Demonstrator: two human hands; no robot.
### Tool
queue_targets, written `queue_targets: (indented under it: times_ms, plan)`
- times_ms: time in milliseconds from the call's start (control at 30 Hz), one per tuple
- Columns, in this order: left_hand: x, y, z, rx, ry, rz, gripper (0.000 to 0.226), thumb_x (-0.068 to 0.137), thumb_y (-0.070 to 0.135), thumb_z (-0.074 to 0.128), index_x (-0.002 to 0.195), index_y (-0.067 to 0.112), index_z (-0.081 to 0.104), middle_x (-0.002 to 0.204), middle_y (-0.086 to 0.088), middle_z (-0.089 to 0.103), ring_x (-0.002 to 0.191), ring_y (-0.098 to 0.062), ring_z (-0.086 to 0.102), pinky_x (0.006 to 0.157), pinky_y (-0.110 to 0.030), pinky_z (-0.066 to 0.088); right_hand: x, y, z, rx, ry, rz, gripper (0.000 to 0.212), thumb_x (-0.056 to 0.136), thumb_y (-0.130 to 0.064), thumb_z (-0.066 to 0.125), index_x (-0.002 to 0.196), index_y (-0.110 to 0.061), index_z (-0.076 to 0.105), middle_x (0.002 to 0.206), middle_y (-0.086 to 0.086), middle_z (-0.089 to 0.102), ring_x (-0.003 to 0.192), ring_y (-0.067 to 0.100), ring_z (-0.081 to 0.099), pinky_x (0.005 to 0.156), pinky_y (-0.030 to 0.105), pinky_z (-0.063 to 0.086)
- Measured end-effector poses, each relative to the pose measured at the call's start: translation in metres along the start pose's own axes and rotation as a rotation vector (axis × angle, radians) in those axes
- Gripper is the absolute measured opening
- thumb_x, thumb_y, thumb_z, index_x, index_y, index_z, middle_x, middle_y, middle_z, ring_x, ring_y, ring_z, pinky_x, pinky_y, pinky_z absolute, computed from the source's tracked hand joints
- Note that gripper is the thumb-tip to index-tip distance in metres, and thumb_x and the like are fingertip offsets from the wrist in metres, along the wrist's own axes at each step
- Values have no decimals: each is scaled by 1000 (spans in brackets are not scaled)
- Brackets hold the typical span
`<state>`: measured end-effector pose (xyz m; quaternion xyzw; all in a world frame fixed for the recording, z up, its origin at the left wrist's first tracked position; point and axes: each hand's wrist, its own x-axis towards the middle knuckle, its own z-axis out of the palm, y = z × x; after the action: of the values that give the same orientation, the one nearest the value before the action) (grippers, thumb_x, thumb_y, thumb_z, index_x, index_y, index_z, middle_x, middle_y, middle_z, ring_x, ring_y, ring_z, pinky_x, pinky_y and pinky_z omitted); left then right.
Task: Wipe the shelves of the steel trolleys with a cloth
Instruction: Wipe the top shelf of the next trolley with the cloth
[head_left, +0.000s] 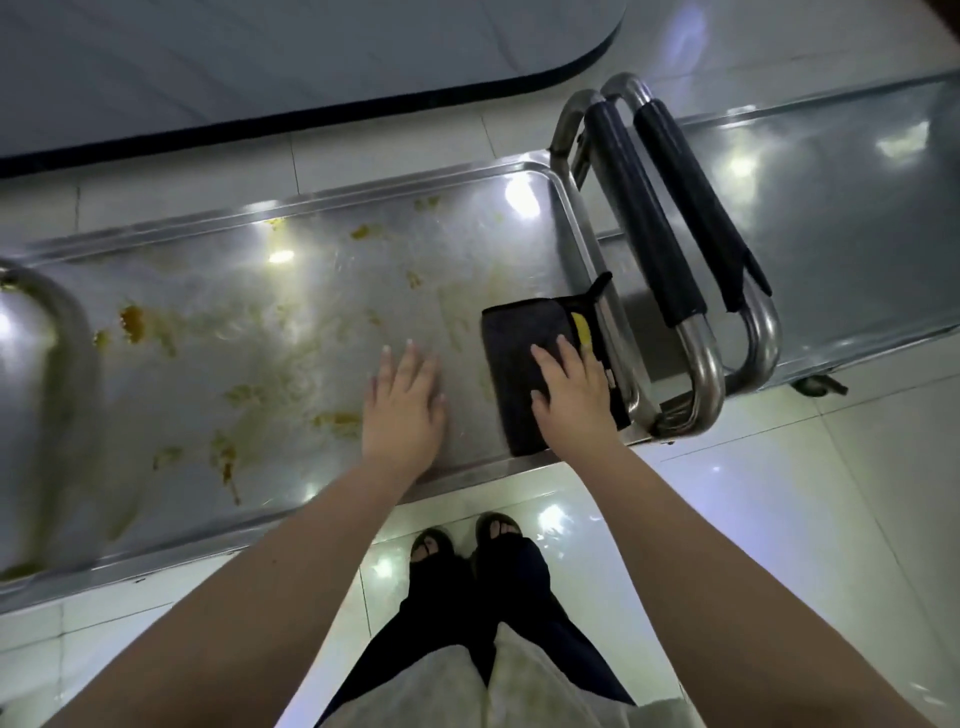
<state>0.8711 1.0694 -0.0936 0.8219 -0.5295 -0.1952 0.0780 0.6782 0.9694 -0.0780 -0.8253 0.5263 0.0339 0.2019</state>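
In the head view your right hand (569, 387) lies flat, fingers spread, pressing the folded dark grey cloth with a yellow patch (524, 364) onto the right end of the flat stainless-steel trolley shelf (291, 322), right of centre in the frame and just beside the curved steel handle with black grips (649, 234); your left hand (405, 405) rests open and empty on bare steel beside it. You seem to be at the start of wiping this shelf, since yellow-brown food smears (132, 322) cover its centre and left. Next, push the cloth leftward under firm pressure through those stains.
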Motion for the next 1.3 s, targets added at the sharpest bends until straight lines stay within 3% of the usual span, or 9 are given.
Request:
queue_targets:
  times_ms: [100, 300, 500, 633, 767, 967, 1100, 1167, 1300]
  plan:
    - [21, -32, 1, 124, 12, -59, 57, 102, 44, 23, 154, 36, 2, 164, 1, -4, 149, -29, -12, 117, -51, -10, 17, 10, 10, -60, -33, -9, 61, 101, -43, 38, 156, -33, 12, 165, 1, -3, 149, 33, -12, 120, 51, -4]
    - [51, -74, 8, 234, 16, -82, 57, 98, 55, 6, 152, 43, -7, 163, 8, -9, 148, -24, -15, 114, -53, -17, 46, 12, 34, -271, 0, -111, 63, 98, -61, 19, 154, -42, -1, 165, -1, -5, 149, 37, -10, 118, 55, -5]
    - [51, -78, 14, 225, 73, -78, 56, 98, 52, 2, 152, 43, -7, 163, 8, -8, 149, -20, -10, 115, -51, -16, 46, -36, 59, -288, 64, 22, 65, 93, -61, 4, 154, -40, -6, 164, -2, -6, 147, 45, -10, 114, 64, -4]
    - [49, -78, 16, 235, 87, -86, 56, 99, 41, 8, 152, 40, -10, 163, 7, -8, 149, -20, -10, 117, -52, -13, 26, -103, 85, -225, 59, -285, 64, 95, -60, 29, 155, -38, 17, 164, 1, 10, 147, 46, 0, 114, 66, -2]
    - [50, -76, 14, 240, 78, -92, 57, 99, 40, 11, 153, 40, -9, 163, 8, -9, 149, -19, -10, 117, -53, -11, 32, -78, 79, -212, 66, -381, 62, 96, -61, 34, 153, -42, 20, 163, -6, 15, 149, 38, 5, 116, 62, 6]
    - [54, -75, 13, 228, 85, -84, 56, 99, 45, 7, 153, 41, -4, 163, 8, -4, 150, -19, -6, 117, -52, -11, 78, 43, 22, -225, 88, 85, 63, 94, -64, 15, 154, -45, 9, 164, -8, 6, 149, 36, -1, 117, 60, -2]
    - [56, -74, 14, 240, 87, -92, 56, 99, 44, 9, 154, 40, -3, 163, 8, -4, 150, -21, -6, 117, -54, -10, 83, 7, 29, -267, 118, 232, 66, 93, -59, 4, 155, -39, 3, 165, -6, 0, 148, 42, -3, 114, 64, 1]
    - [53, -74, 13, 244, 86, -89, 56, 100, 42, 11, 154, 38, -2, 163, 7, -4, 150, -21, -6, 117, -54, -10, 79, -41, 45, -254, 115, 136, 66, 93, -60, 10, 155, -39, 6, 164, -5, 3, 147, 44, -1, 114, 64, -1]
    - [47, -78, 13, 217, 90, -113, 60, 97, 39, 6, 155, 25, -2, 163, 4, -5, 149, -17, -8, 119, -49, -8, 58, -114, 76, -212, 67, -359, 61, 96, -56, 35, 153, -35, 28, 162, -3, 21, 148, 42, 9, 114, 64, 6]
